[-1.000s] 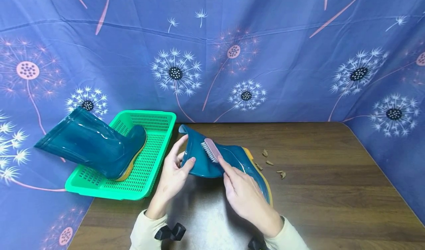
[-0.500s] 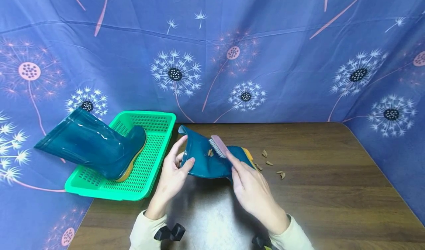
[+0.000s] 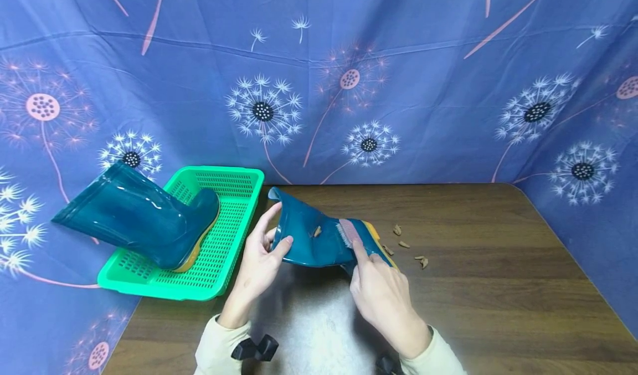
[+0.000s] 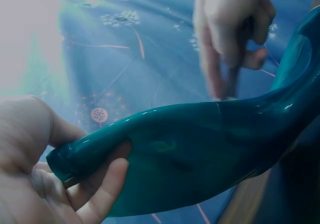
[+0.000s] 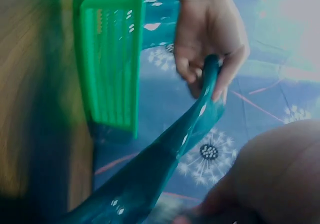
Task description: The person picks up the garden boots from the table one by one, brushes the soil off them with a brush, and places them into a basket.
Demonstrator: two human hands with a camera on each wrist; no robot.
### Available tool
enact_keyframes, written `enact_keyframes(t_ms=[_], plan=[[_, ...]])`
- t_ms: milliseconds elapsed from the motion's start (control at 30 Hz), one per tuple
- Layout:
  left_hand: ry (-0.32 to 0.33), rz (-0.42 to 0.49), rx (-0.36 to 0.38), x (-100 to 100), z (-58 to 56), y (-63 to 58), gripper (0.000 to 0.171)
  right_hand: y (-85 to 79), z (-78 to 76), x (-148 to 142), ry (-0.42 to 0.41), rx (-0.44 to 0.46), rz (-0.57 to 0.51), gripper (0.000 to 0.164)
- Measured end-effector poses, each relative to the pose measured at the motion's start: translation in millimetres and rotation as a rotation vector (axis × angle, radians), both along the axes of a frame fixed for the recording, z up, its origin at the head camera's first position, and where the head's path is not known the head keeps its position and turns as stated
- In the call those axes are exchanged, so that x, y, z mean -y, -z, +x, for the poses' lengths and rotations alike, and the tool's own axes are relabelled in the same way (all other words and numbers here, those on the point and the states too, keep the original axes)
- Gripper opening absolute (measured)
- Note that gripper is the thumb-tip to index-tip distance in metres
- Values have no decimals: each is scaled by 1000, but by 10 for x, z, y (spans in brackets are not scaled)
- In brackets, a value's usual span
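Note:
A teal rubber boot (image 3: 304, 236) with a yellow sole lies on its side at the middle of the table. My left hand (image 3: 264, 256) grips the rim of its shaft, thumb on top and fingers around the edge. In my right hand (image 3: 381, 292) is a pink scrub brush (image 3: 350, 231), its pale bristles against the boot near the ankle, forefinger stretched along its back. A small brown clump (image 3: 317, 231) sits on the shaft. The left wrist view shows the right hand (image 4: 232, 28) blurred above the boot (image 4: 175, 159).
To the left, a green plastic basket (image 3: 219, 283) holds a second teal boot (image 3: 139, 214), its shaft jutting over the side. Several brown crumbs (image 3: 422, 261) are scattered on the wooden table (image 3: 498, 286) right of the boot. A blue dandelion-print cloth (image 3: 428, 87) hangs behind.
The right hand has drawn the brush rightward along the boot, from the shaft toward the ankle. A brown clump on the shaft has come into view. The left hand has kept its grip.

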State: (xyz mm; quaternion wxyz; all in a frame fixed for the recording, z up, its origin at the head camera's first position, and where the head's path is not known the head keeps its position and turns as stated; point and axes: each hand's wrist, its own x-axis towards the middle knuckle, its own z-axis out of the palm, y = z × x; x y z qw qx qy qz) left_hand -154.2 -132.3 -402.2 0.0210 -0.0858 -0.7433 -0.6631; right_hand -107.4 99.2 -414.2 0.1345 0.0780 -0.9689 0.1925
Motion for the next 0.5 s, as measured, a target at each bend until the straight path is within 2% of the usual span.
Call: enact_keyframes(t_ms=[100,167,233,300,400,500], plan=[[8,7,-5,12,-3,8,68,-29,9,16,-74,-22,-90,51],[15,7,-7,15,-3,13,69,-61,36,43,-125,12,-128,51],[17,10,-4,15,-4,19,69,-83,67,67,-134,56,-119,51],[17,9,-3,12,0,21,69,-89,72,64,-110,79,-73,49],[14,9,-2,10,4,21,69,-83,44,7,-19,86,11,46],[13,6,-5,15,9,19,69,-88,9,-57,58,65,36,45]])
